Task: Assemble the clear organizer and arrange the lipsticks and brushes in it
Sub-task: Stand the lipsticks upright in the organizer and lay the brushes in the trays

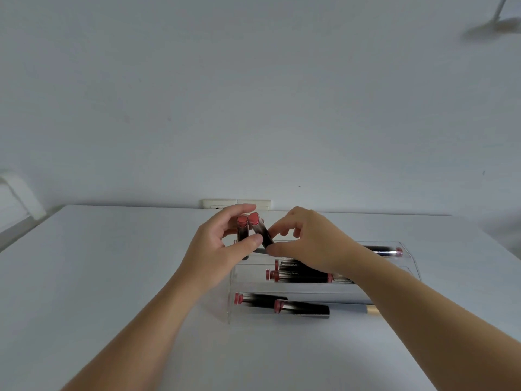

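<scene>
Head view looks down on a white desk [112, 277] with a clear organizer [234, 280] lying near the middle, towards the far edge. The left hand [222, 246] is raised above the organizer's left end, fingers curled around two lipsticks [248, 230] held upright side by side, their pink caps on top. The right hand [307, 244] reaches across from the right; its thumb and forefinger pinch the lower end of the right-hand lipstick of the pair, which tilts away from its neighbour. More lipsticks lie flat in the tiers: a stacked group in the middle tier [298, 273], two in the front tier [282, 304], one at the far right corner [386, 251]. A pale-handled brush [363, 309] lies along the front tier behind the right forearm.

The chief risk, as I judge it, is in the handover. Both hands hold the same tilted lipstick at once, and if the left loosens before the right has a firm pinch, it may drop onto the tiers and knock the resting ones out of line. The second lipstick in the left hand is held by little more than fingertip and thumb and could slip with it. The right forearm crosses low over the organizer; a careless sweep might drag the light clear organizer or roll the brush off.
</scene>
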`<state>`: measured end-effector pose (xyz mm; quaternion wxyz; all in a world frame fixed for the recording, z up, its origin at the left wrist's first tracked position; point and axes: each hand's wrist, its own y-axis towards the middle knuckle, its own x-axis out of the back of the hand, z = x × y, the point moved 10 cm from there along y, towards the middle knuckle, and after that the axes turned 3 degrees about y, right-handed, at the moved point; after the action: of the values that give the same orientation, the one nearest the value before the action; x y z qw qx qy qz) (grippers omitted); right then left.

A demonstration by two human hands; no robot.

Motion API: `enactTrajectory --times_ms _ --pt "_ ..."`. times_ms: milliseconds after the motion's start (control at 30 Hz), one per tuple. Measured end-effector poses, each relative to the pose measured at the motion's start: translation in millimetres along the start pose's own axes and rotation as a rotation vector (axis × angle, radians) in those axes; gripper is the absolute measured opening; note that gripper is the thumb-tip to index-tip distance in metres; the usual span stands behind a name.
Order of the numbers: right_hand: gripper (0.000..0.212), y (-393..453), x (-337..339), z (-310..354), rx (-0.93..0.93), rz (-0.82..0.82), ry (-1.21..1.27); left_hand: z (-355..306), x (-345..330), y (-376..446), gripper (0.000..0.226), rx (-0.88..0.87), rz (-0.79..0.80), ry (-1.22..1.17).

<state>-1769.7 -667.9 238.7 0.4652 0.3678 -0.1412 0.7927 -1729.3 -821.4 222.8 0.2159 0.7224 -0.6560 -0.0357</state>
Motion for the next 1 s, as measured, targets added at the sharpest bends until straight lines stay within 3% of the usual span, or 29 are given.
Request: enactTrajectory --times_ms 167,567,1000 --pt "0.012 -0.7 -4.6 -0.7 -0.015 0.037 -0.003 -4.6 0.8 -0.2 0.033 -0.021 -0.069 -0.047" --pt "0.017 -14.2 14.0 -20.7 -0.054 0.121 -0.263 -13.2 1.7 -0.1 0.035 -0.098 -0.108 -0.058" --pt "0.017 -15.3 7.8 -24.7 -0.156 0.235 -0.271 -14.4 -6.7 -2.8 0.034 -0.079 -0.025 -0.061"
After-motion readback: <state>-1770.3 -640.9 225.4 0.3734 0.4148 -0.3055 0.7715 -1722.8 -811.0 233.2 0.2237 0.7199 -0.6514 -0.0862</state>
